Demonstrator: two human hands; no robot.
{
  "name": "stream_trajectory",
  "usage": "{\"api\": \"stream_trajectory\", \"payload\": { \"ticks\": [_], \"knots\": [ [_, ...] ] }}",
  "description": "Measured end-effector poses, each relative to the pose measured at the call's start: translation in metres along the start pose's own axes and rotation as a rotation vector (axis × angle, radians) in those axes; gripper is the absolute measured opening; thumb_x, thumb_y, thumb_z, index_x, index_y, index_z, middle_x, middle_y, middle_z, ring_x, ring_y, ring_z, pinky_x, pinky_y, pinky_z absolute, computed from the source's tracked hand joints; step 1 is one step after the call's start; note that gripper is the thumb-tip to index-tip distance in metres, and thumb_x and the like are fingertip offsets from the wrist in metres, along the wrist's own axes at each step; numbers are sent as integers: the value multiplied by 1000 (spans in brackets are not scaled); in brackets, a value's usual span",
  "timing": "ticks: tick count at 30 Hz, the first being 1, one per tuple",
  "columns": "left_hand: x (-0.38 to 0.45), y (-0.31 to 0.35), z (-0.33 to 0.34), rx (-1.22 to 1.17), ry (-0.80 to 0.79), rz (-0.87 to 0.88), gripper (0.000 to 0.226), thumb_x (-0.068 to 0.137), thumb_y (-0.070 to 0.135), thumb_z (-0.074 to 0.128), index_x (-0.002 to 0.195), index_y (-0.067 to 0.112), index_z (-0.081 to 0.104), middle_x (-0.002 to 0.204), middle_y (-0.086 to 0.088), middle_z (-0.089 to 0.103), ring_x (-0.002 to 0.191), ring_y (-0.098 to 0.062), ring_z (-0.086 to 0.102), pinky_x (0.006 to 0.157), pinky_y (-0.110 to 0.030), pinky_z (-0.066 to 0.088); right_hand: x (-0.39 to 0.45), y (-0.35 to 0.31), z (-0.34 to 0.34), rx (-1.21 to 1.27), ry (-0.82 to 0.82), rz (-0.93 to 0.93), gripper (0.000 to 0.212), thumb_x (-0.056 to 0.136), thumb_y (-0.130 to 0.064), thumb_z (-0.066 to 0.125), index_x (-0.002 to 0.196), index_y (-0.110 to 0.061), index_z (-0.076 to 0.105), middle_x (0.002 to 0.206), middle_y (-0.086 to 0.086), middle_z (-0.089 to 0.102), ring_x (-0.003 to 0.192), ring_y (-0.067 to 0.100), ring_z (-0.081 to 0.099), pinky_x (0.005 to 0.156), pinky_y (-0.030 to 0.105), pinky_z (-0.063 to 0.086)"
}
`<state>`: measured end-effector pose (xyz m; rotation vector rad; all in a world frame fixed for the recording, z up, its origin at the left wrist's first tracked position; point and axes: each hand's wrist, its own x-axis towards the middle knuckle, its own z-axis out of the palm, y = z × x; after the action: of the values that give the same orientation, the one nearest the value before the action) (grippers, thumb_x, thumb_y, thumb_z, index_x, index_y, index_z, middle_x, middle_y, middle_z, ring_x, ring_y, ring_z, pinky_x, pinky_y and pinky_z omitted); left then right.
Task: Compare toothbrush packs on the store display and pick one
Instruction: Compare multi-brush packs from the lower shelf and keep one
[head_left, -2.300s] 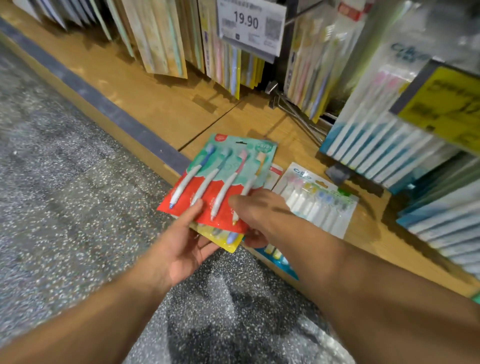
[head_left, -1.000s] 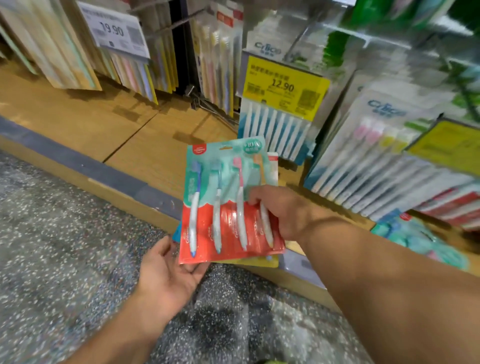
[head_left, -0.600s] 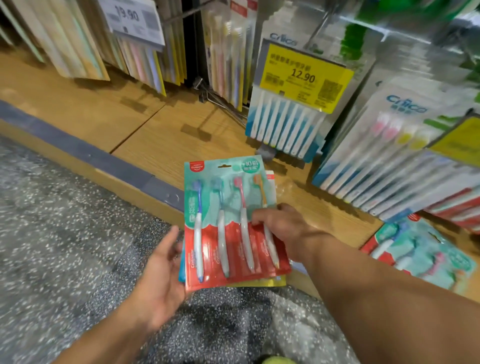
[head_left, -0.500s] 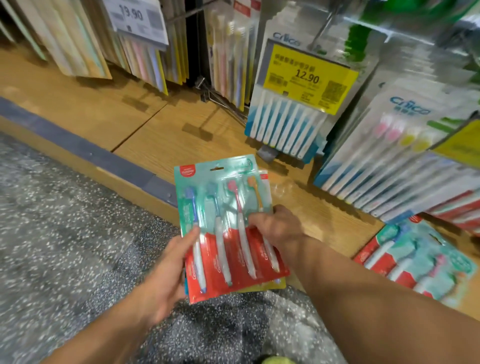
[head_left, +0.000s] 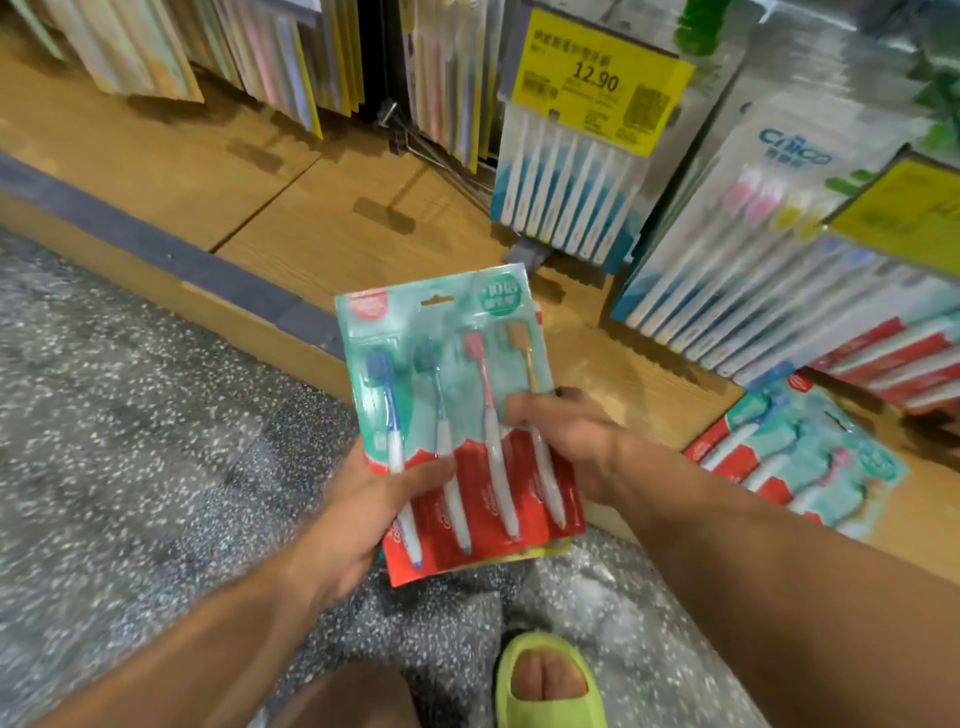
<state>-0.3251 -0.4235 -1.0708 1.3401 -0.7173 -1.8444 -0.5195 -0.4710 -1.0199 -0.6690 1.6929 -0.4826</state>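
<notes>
- Compared with half a second ago, the left hand (head_left: 358, 512) now has a fuller hold on the teal-and-red toothbrush pack (head_left: 457, 415): its thumb lies across the front, over the two left brush handles, where before it only touched the left edge.
- The pack has turned slightly and now stands nearly upright in the centre of the frame, its top leaning a little to the left, held above the edge of the wooden shelf (head_left: 332, 223).
- The view has tipped downward: a green slipper (head_left: 545, 680) with toes showing now appears at the bottom centre, on the speckled floor (head_left: 130, 415).
- The right hand (head_left: 566, 436) pinches the pack's right side, thumb on the front near the orange brush's handle, the other fingers hidden behind the card.
- So both hands are clamped on the same pack, left from the lower left, right from the right, forearms running in from the bottom corners.
- A yellow-edged pack (head_left: 540, 551) peeks out just behind the lower edge of the held one; which hand carries it I cannot tell.
- A second teal-and-red pack (head_left: 800, 452) lies flat on the shelf at the right.
- The yellow price tag (head_left: 597, 83) reading 12.90 hangs at the upper centre-right over a blue-and-white pack (head_left: 566, 197).
</notes>
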Motion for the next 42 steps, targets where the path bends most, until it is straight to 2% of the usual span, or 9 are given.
{"api": "stream_trajectory", "payload": {
  "ticks": [4,15,19,24,27,31,35,39,42],
  "knots": [
    [-9,-3,15,150,-87,-1,75,60,16,96,127,20,63,112,-9,79,102,-31,77,90,-49,60,-16,29,-30,15,-55,11,23,86,-10,69,108,-9,75,99,19,79,79,28,77,80,43,64],
    [-43,-15,112,324,-393,-53,74,55,26,92,124,11,69,114,-19,77,104,-39,75,93,-53,59,-118,99,-133,237,70,-23,23,85,16,58,87,-3,72,68,10,75,52,19,71,48,27,56],
    [-65,-5,175,518,-637,-23,52,72,24,90,119,13,71,114,-8,79,93,-16,77,77,-28,61,-159,127,-186,337,206,56,18,66,7,66,83,0,70,70,17,71,51,23,69,53,32,60],
    [-28,-16,231,438,-340,-48,37,98,59,51,107,33,75,125,-14,73,119,-34,66,105,-48,50,-178,141,-237,471,229,76,15,90,0,56,82,-3,69,72,15,73,55,23,70,63,36,62],
    [44,-48,231,752,-211,58,46,87,76,52,102,42,78,118,-11,75,111,-38,66,92,-46,53,-178,159,-261,545,176,51,36,98,-2,46,74,-3,72,73,17,74,58,25,72,73,40,61],
    [10,-24,259,1176,-167,290,46,103,41,57,144,20,57,140,-11,64,126,-32,60,105,-38,48,-174,181,-286,634,205,56,29,89,5,46,68,-3,65,65,15,69,62,28,66,94,51,53],
    [14,-36,285,1224,-158,331,60,95,45,68,150,29,49,122,1,66,94,-18,64,72,-18,51,-167,202,-291,704,148,66,18,77,5,51,73,-1,68,74,19,70,68,31,67,91,52,55],
    [22,-49,310,1397,-120,343,66,94,54,53,151,21,48,138,-14,64,124,-40,60,99,-43,47,-161,214,-293,726,126,92,19,81,3,51,77,-3,69,70,14,71,59,25,69,73,42,63],
    [39,-58,312,1500,-51,338,67,85,60,63,142,29,50,122,-17,70,105,-43,65,89,-44,54,-159,214,-298,728,121,105,16,83,3,52,88,-2,66,69,11,68,55,21,68,59,35,64]
  ]
}}
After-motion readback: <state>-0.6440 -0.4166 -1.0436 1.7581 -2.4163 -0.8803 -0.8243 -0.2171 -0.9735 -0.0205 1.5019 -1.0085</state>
